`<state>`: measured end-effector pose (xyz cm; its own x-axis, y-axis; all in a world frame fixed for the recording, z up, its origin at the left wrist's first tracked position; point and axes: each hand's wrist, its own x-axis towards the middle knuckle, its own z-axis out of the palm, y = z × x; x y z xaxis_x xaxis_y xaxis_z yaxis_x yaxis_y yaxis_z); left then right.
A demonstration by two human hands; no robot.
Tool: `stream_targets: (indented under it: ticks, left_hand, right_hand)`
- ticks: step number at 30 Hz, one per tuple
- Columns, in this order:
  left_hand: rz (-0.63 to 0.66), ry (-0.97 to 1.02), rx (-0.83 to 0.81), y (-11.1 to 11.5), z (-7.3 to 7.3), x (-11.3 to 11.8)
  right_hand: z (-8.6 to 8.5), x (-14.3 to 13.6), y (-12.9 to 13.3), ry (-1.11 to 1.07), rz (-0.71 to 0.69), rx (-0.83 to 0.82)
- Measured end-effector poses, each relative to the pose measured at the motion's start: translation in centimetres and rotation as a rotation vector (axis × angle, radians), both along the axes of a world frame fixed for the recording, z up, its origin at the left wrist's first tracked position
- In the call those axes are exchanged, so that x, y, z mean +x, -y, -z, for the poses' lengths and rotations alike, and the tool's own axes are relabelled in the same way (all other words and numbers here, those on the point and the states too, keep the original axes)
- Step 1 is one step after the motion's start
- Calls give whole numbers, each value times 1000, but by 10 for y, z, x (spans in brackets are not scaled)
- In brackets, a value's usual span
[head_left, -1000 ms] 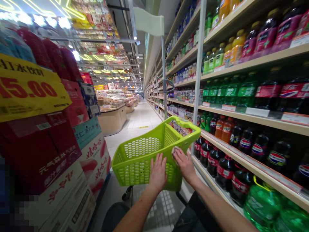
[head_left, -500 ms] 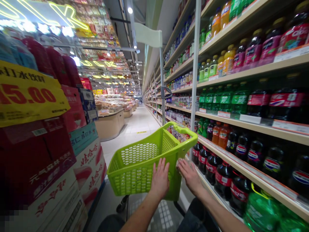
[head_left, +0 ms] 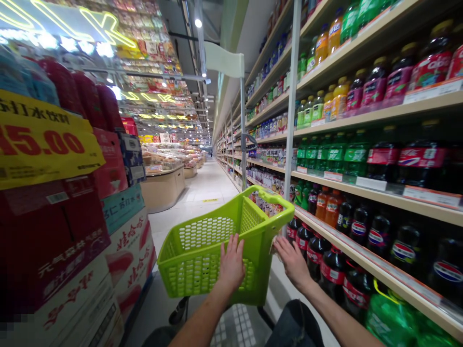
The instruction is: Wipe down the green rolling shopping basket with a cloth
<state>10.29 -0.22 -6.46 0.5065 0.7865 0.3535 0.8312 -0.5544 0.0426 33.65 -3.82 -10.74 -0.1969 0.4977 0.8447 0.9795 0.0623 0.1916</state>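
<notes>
While left hand [head_left: 232, 266] lies spread against green cart [head_left: 210, 257], right hand [head_left: 294, 261] pinches pale cloth [head_left: 273, 244].

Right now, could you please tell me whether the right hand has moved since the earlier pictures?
Yes: the right hand has shifted rightward against the white shelf post.

1 green cart [head_left: 255, 248] — 2 hands [head_left: 231, 270], 1 yellow price sign [head_left: 47, 140] — 2 orange lower-shelf bottles [head_left: 332, 207]

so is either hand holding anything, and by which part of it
The right hand holds a pale, cloth-like piece at the fingertips; which part is gripped cannot be told. The left hand is open at the green cart, holding nothing.
</notes>
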Motion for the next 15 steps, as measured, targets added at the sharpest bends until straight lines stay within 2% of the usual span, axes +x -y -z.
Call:
stream_targets:
  ticks: [1,4,6,8,12,13,15]
  left_hand:
    - [-3,-4,3,0,1,-1]
    - [6,2,21,2,5,-4]
    - [7,4,24,5,7,-5]
    - [10,3,19,7,10,-8]
    - [8,-4,13,6,17,-21]
    - [-4,-6,15,5,19,-26]
    - [-38,-8,26,3,23,-34]
  right_hand:
    - [-3,-4,1,-3,-17,24]
    - [-35,-14,-4,-85,-24,142]
    - [-47,-20,-12,-111,-30,171]
    - [-37,-28,-16,-75,-57,121]
    - [7,-52,-11,74,-166,-29]
    - [10,-58,-11,84,-177,-43]
    - [3,-69,-13,60,-176,-35]
